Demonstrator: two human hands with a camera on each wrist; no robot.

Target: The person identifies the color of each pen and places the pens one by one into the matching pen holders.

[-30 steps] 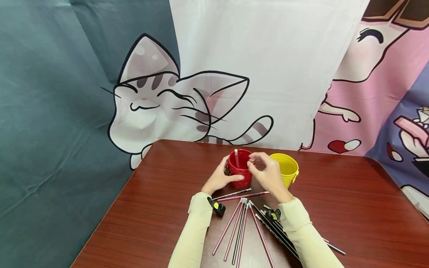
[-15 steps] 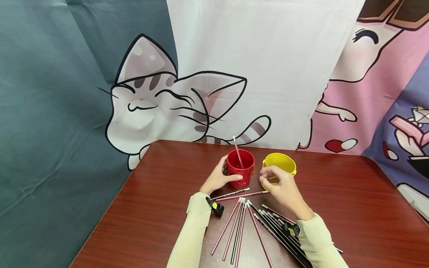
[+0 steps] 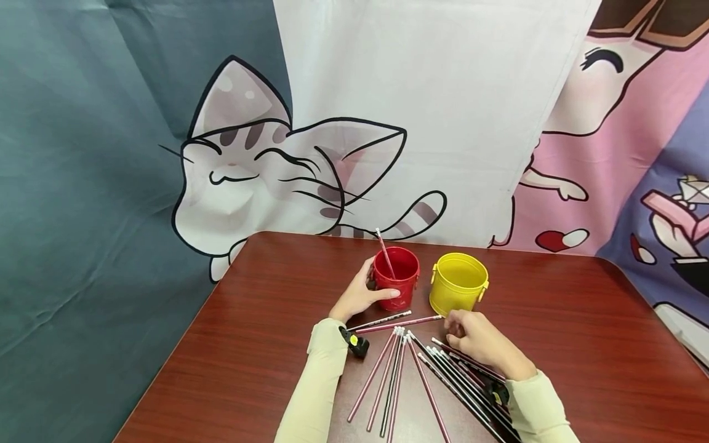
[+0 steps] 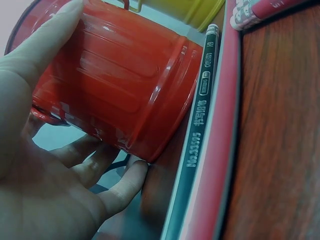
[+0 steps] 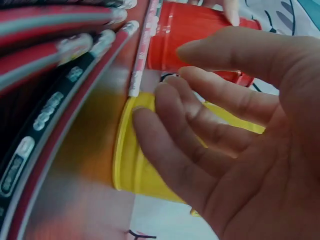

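Observation:
My left hand (image 3: 354, 298) holds the small red bucket (image 3: 400, 302) by its side, thumb across the front and fingers round the back in the left wrist view. One pinkish pencil (image 3: 384, 251) leans inside it, white eraser end up. Beside it stands a yellow bucket (image 3: 450, 298) with nothing visible inside. My right hand (image 3: 482, 339) hovers in front of the yellow bucket, over the eraser ends of the right-hand pencils (image 3: 462, 387). Its fingers are loosely bent with nothing between them in the right wrist view.
Two pencils, a dark green one (image 4: 196, 125) and a red one (image 4: 220, 120), lie crosswise before the red bucket. Several more pencils (image 3: 388, 381) fan toward the person on the brown table (image 3: 249, 344). A cartoon cloth (image 3: 460, 111) hangs behind the table.
My right hand has left the red bucket and come back right and down toward the pencils. The pencil in the bucket now leans left. My left hand keeps its hold.

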